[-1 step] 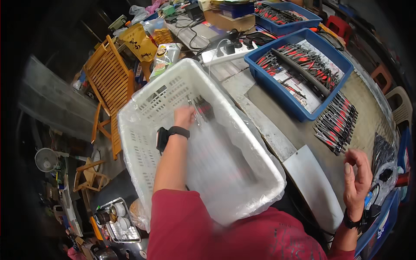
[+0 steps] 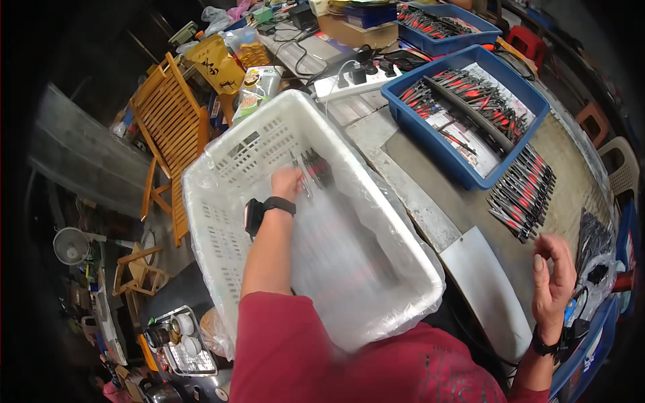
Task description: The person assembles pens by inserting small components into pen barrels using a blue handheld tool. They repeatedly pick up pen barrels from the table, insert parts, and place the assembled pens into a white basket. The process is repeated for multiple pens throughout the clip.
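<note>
My left hand (image 2: 287, 183) reaches into a white plastic crate (image 2: 396, 195) lined with clear film. Its fingers are closed on slim pen-like pieces (image 2: 304, 180), which stand out at the fingertips; how many is hidden. Beside them, against the crate's inner side, lies a group of dark pieces (image 2: 318, 166) with red parts. Blurred film covers what lies lower in the crate. My right hand (image 2: 554, 279) is raised over the table's near right side, empty, its fingers bent and apart from the thumb. Just beyond it a neat row of black-and-red pen-like pieces (image 2: 523, 195) lies on the table.
A divided blue tray (image 2: 463, 176) of similar pieces stands right of the crate, with another blue tray (image 2: 437, 46) behind. A white power strip (image 2: 349, 84) with cables lies near the crate's far corner. To the left are a wooden folding chair (image 2: 168, 114) and a wire basket (image 2: 195, 366).
</note>
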Available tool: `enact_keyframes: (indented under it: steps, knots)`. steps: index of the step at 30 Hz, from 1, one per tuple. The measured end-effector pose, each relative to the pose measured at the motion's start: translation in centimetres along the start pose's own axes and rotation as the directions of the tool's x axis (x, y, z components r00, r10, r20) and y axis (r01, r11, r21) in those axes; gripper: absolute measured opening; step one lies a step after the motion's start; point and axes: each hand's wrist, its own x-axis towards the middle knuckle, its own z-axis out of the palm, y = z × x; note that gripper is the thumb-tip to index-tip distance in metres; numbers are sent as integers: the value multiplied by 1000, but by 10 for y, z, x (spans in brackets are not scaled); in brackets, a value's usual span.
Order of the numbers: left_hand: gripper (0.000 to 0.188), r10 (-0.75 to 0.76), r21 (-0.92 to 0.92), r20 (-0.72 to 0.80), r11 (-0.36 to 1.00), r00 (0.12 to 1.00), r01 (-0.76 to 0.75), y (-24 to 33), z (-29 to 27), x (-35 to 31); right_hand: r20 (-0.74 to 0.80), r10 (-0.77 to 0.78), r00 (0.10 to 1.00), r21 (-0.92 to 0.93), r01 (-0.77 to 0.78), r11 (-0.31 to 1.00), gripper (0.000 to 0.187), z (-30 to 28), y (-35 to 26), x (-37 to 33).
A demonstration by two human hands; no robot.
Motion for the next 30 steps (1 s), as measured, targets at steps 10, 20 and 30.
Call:
enact_keyframes:
  steps: [10, 20, 30]
  knots:
    - [14, -101, -33, -174, 995, 979, 97, -56, 8, 47, 28, 165, 986, -34, -164, 986, 19, 12, 16, -9]
    - [25, 264, 577, -238, 812, 935, -82, -84, 13, 95, 52, 278, 959, -47, -276, 960, 18, 15, 25, -24]
    - [22, 212, 411, -340, 910, 916, -58, -67, 20, 76, 54, 321, 945, -75, -317, 945, 18, 4, 36, -42]
